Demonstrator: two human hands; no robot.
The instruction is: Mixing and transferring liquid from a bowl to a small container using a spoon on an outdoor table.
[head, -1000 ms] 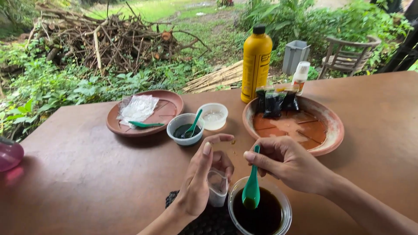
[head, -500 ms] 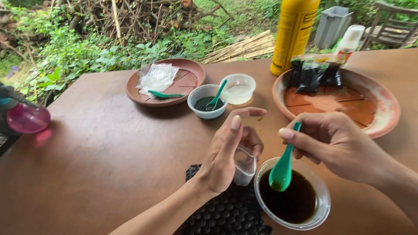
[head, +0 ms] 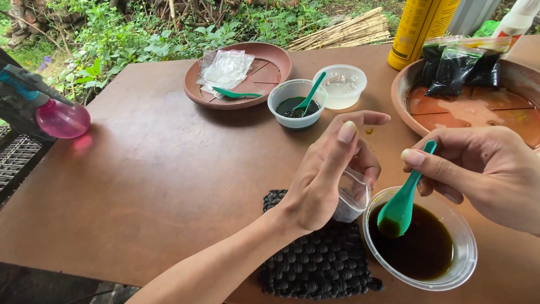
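My left hand grips a small clear plastic cup, tilted toward a clear bowl of dark brown liquid. My right hand pinches the handle of a green plastic spoon whose bowl dips into that liquid. Both cup and bowl sit beside a black woven mat near the front edge of the brown table.
Farther back stand a small cup of dark liquid with a green spoon, a clear cup of pale liquid, a clay saucer with a plastic bag, a larger clay saucer with dark packets, a yellow bottle and a pink spray bottle.
The view has tilted down and closer to the table. My hands stay at the bowl, and the spoon's tip has dropped into the dark liquid.
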